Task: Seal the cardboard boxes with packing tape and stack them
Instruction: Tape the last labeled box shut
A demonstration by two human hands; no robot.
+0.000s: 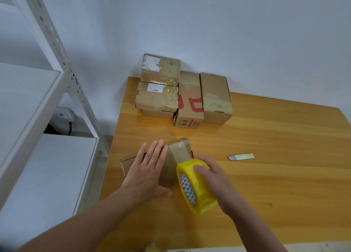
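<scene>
Wooden desk [266, 138]: taped boxes [159, 94] stacked at its back edge, blade [240, 157] lying right. I see my left hand [146, 172] pressing flat on the near box [168, 174]; right hand [218, 183] grips the tape roll [197, 194] beside it.

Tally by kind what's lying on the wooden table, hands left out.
cardboard boxes: 6
tape roll: 1
blade: 1
total: 8
A blurred yellowish thing at the bottom edge is left out.
</scene>
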